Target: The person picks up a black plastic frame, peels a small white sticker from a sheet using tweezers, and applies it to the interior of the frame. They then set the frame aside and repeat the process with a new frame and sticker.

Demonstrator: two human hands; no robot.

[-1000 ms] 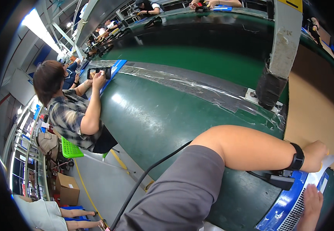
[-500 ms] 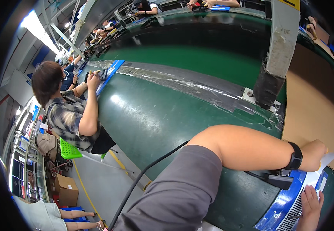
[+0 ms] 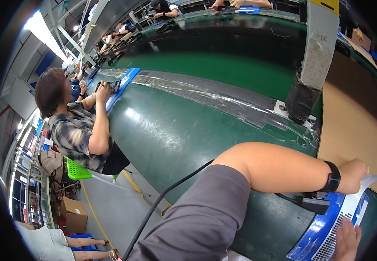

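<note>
My left hand (image 3: 352,176) is closed like a fist above the upper end of a white perforated panel (image 3: 344,213). A bit of yellow shows at its fingertips; what it grips is hidden behind the hand. A thin white curled flap (image 3: 369,180) sticks out beside it. The panel lies on a blue board (image 3: 318,232) on the table. My right hand (image 3: 348,239) is over the panel's lower part, fingers stretched out and slightly apart, with nothing visible in them. A black strap with a dark box-like device (image 3: 313,203) is on my left wrist.
Brown cardboard (image 3: 355,122) lies along the right. A grey post (image 3: 312,61) with a black-wrapped base stands on the green table (image 3: 166,126). A black cable (image 3: 166,191) runs beside my sleeve. At left, a co-worker (image 3: 79,122) in a plaid shirt handles a dark object.
My right hand has shifted slightly down and left along the panel, and its fingers have turned and spread a little. My left hand stays almost in place.
</note>
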